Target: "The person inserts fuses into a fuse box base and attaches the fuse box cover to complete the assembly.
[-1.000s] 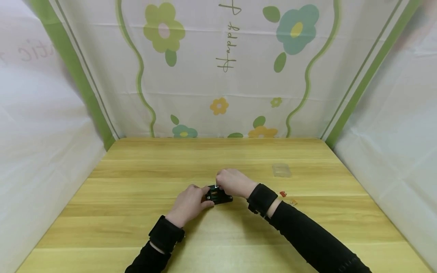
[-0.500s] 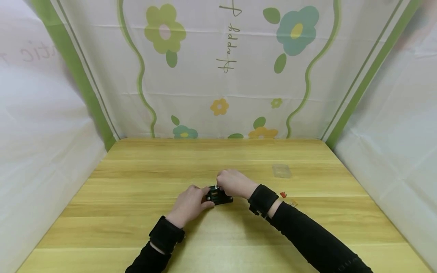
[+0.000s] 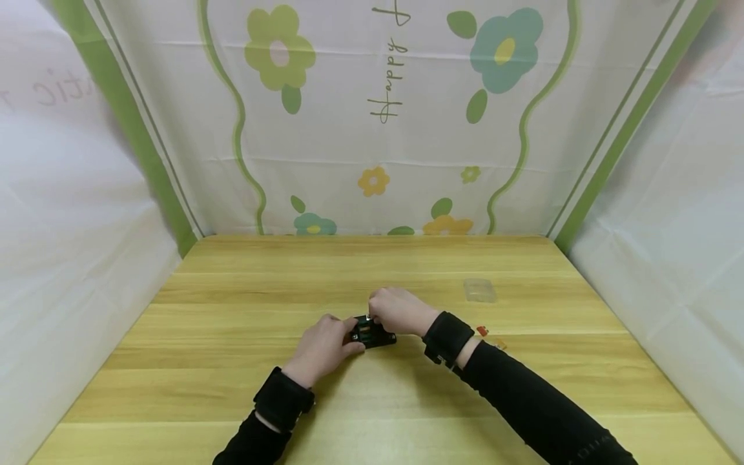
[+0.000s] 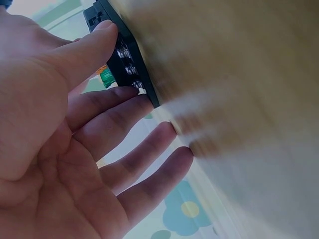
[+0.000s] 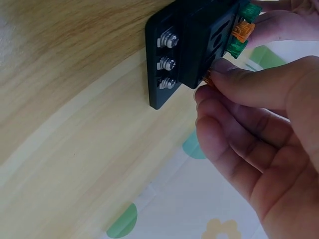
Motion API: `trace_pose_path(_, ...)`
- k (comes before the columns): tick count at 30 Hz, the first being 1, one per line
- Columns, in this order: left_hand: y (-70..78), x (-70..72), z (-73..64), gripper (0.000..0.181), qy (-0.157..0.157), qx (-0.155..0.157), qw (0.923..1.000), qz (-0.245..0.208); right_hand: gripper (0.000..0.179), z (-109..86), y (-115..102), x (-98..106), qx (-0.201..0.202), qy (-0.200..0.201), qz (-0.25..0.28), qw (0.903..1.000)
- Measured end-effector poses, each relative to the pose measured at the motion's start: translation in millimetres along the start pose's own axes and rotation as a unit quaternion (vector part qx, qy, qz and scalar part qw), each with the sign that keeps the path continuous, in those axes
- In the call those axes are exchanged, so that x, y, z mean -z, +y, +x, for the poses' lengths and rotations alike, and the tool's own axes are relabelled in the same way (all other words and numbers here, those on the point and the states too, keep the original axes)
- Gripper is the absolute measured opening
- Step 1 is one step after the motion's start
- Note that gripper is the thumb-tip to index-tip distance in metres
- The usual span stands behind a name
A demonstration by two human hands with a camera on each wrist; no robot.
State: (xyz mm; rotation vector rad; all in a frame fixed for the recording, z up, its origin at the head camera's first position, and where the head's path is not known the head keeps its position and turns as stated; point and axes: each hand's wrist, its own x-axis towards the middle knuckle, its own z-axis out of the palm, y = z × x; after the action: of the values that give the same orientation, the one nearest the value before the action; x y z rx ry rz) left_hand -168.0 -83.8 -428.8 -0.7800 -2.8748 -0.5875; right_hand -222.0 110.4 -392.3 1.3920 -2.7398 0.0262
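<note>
A black fuse block (image 3: 376, 336) lies on the wooden table between the hands. My left hand (image 3: 322, 345) grips its left end, thumb on the near edge and fingers on the far edge. In the right wrist view, metal screw terminals (image 5: 169, 63) line one side of the block. A row of blade fuses stands up from it: a green fuse (image 5: 250, 11), an orange fuse (image 5: 242, 31) and another green fuse (image 5: 237, 48). My right hand (image 3: 401, 312) pinches an orange fuse (image 5: 208, 79) between thumb and fingertips at the block's end slot; its lower part is hidden.
Right of the right hand, a small red fuse (image 3: 482, 330) and an amber fuse (image 3: 500, 345) lie on the table (image 3: 232, 284), close to the right forearm. A clear plastic cover (image 3: 479, 290) lies farther back. Printed fabric walls (image 3: 325, 142) enclose the back and sides.
</note>
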Motion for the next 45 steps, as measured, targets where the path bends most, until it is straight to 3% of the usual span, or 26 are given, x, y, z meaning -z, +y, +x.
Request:
trace_pose_path(22,0.7,-1.4,-1.3,0.027,0.007,-0.016,0.9997,0.014,0.018,0.8,4.3,-2.7,-0.002,-0.004,0.022,0.9998)
trace_pose_path(35,2.5,-2.8,1.4,0.034,0.008,-0.012,0.9999,0.005,0.03,1.2,9.9,2.1,0.001,-0.025,0.069,0.9973)
trace_pose_path(45,-2.1,-1.6,2.0,0.029,0.009,-0.014,0.9999,0.0,0.019,8.2,14.3,2.7,-0.001,-0.049,0.07,0.9964)
